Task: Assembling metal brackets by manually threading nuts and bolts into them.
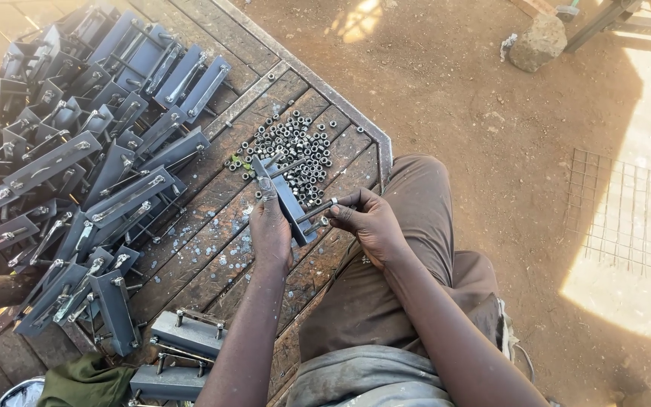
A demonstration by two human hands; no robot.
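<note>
A person sits at the right-hand corner of a worn wooden plank worktop (212, 226) edged with a metal frame, seen from above. The left hand (270, 230) is clenched around a grey steel channel bracket (288, 202), holding it tilted just above the boards near the worktop's right edge. The right hand (371, 220) pinches a threaded bolt (318, 210) between thumb and fingertips, its tip touching the bracket's side. Just beyond the bracket, toward the far right corner, lies a loose heap of small dark hex nuts (295, 151) spread directly on the boards, not in any container. The left half of the worktop carries a large pile of matching grey brackets with bolts fitted (77, 151). Three more brackets (186, 335) lie at the near edge, beside the left forearm. A green cloth (84, 380) and the rim of a metal bowl (20, 392) sit at the near left corner; the bowl's contents cannot be seen. Bare earth, a stone (538, 41) and a sheet of wire mesh (627, 218) lie to the right.
</note>
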